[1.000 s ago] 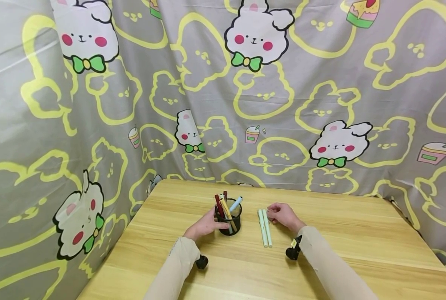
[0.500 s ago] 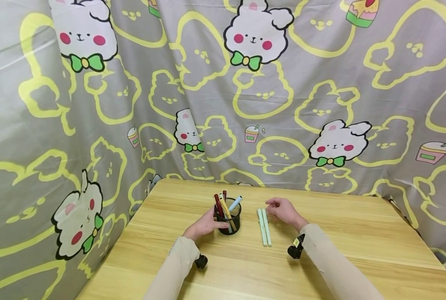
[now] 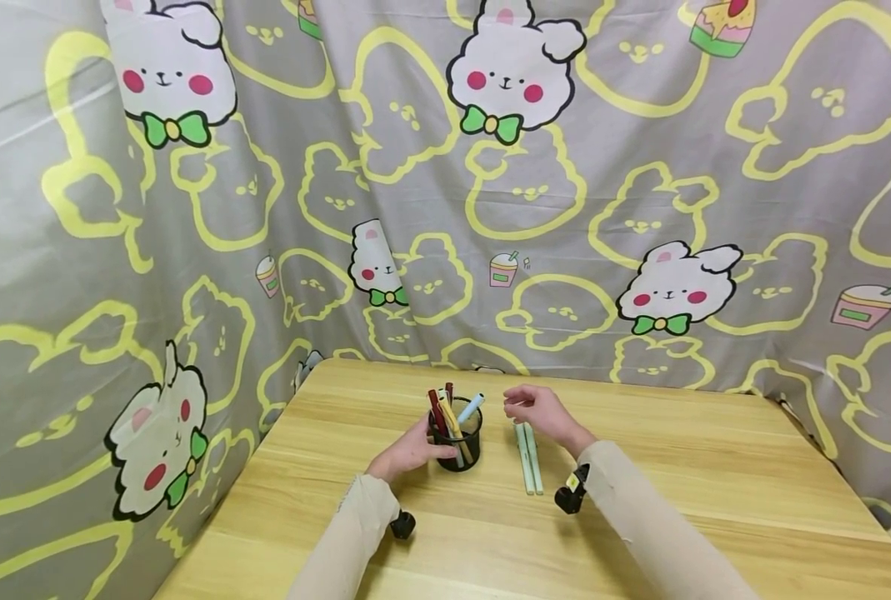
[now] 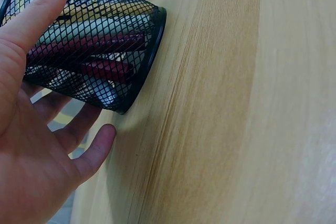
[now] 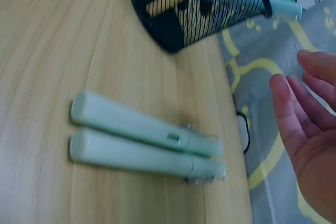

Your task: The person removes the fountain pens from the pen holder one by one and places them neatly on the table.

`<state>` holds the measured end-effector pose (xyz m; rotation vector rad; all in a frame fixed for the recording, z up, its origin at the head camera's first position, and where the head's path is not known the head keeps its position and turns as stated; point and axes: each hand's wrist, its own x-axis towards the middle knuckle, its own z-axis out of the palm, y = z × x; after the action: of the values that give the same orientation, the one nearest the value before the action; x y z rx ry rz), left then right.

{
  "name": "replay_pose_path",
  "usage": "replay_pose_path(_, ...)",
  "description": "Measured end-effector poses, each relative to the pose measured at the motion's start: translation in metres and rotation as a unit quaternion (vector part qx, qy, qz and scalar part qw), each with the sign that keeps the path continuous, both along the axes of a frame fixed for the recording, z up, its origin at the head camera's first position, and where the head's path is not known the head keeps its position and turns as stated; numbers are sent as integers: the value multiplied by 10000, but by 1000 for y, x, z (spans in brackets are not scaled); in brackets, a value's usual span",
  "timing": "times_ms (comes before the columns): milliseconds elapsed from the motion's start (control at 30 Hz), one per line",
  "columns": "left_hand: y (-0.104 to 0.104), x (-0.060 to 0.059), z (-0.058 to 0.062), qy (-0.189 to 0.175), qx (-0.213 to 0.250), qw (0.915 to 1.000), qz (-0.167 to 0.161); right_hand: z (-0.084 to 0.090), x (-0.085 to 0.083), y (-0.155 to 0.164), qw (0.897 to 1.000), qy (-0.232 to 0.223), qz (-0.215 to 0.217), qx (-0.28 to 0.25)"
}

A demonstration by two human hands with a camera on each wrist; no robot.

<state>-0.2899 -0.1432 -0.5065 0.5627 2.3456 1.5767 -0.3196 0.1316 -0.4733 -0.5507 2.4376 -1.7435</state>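
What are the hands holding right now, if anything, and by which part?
The left hand holds the black pen cup by its mesh side; the right hand holds nothing.

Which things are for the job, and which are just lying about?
Probably for the job:
round black wire-mesh cup, held by the bare left hand
dark red pens, yellow pen, light blue pen inside
two pale green pens

Just around it:
light brown wooden table
grey cloth curtain with cartoon bunnies
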Motion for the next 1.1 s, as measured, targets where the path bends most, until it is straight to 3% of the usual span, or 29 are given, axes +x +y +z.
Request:
replay_pose_path(367,0,-2,-1,-85,-65,9999,85,4,-1,-22,9994,-37,-322,-152)
replay_pose_path(667,1,-1,-1,-129,-192,9996,132,4,-1,-33,9995,-130,-46,-275)
replay_pose_path(1100,0,-1,0,-107,-91,9999,71,5,-2,-45,9999,16,-16,-155)
